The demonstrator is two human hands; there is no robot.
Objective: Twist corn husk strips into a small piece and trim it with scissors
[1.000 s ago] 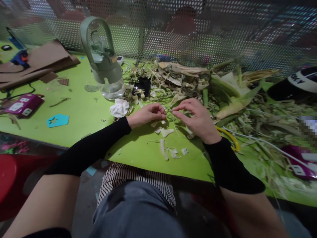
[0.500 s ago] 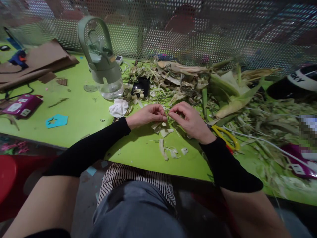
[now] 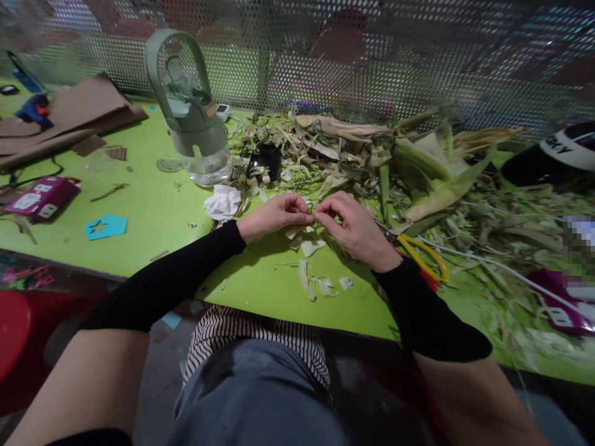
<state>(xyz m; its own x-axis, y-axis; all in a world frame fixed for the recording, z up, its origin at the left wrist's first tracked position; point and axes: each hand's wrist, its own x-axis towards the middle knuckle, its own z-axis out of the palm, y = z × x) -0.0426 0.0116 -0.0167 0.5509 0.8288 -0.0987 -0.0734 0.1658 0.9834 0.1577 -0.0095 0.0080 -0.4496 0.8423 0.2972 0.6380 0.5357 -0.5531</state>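
Far to the left of the hands, on the green desk (image 3: pixel 158 214), folded brown paper (image 3: pixel 109 102) is seen, with a purple box (image 3: pixel 56 204) lying nearer the edge. Then a blue card (image 3: pixel 111 229), a star cut out of it, is passed on the way in. Just beyond the left sleeve, a crumpled tissue (image 3: pixel 222 202) is spotted, and a lidded bottle (image 3: pixel 198 139) is seen standing behind it. Now the middle: the left hand (image 3: pixel 274 215) is curled, thumb and forefinger drawn into a narrow pinch; whether anything is held there cannot be told. Right below the fingertips, pale scraps (image 3: pixel 312 248) are scattered. The right hand (image 3: pixel 353 226) is set against it, its tips just about meeting the left's, its grip likewise narrow, its contents too small to be made out. Beyond both hands, dry husks (image 3: pixel 320 147) are heaped. Close beside the right wrist, a yellow-handled tool (image 3: pixel 428 249) is partly hidden, and farther right, near the back, a dark rounded object (image 3: pixel 530 170) with a white band is seen.
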